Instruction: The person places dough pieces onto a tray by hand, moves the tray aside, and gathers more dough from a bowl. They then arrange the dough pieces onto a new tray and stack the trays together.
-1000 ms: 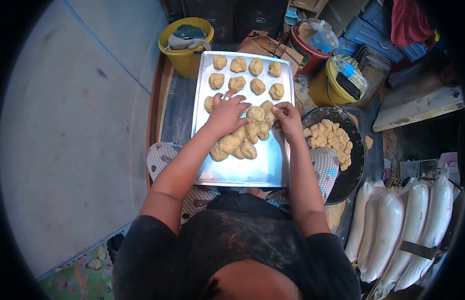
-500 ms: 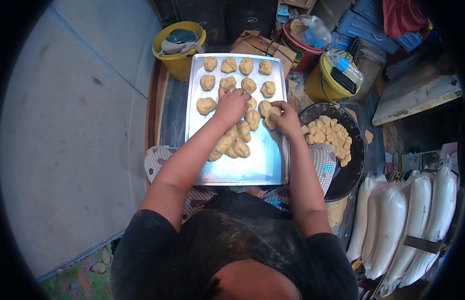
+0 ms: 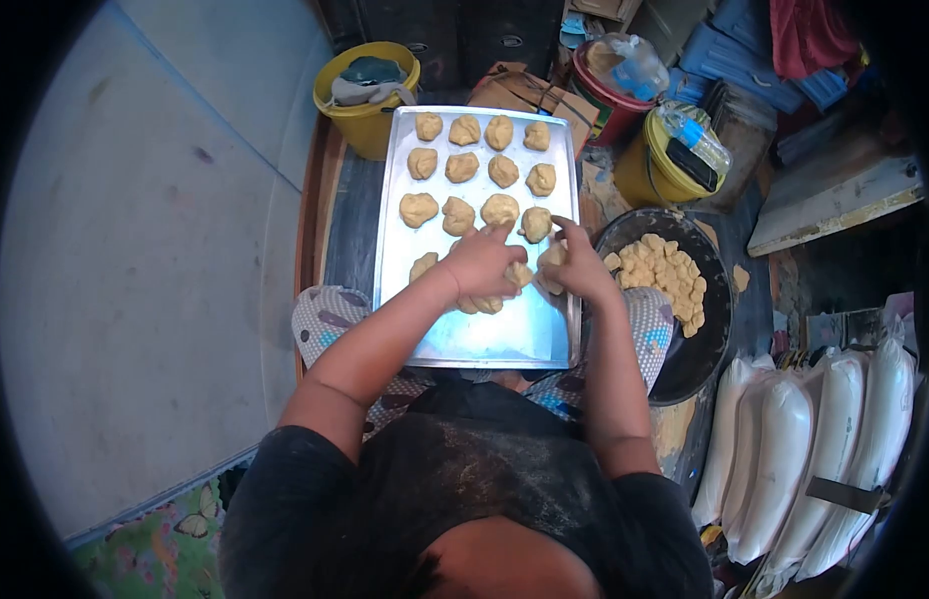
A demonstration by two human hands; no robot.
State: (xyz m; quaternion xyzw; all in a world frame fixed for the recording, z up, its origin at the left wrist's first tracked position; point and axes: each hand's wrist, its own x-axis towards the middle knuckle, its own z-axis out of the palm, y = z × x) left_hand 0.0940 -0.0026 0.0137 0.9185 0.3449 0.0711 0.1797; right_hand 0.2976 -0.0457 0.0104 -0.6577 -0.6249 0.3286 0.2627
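A metal baking tray [image 3: 484,351] lies across my lap, bearing rows of rough yellowish dough balls [image 3: 461,167]. My left hand [image 3: 479,264] is over the tray's middle, its fingers curled round a dough piece [image 3: 520,273]. One of its fingers reaches up to a dough ball [image 3: 499,209] in the third row. Beneath this hand, more dough lumps [image 3: 478,304] are partly hidden. At the tray's right side, my right hand [image 3: 584,266] grips another dough piece [image 3: 552,268]. Its index finger extends beside the third row's rightmost dough ball [image 3: 536,225].
To the right stands a round black pan [image 3: 722,309] with many small dough chunks [image 3: 664,282]. Yellow buckets [image 3: 369,125], a red bucket [image 3: 612,112] and a cardboard box [image 3: 532,100] are beyond the tray. White filled plastic bags [image 3: 784,449] sit at lower right.
Both hands have moved down the tray toward me. The third row now shows dough balls at its middle and right, where my hands were. The lower dough cluster is now more covered.
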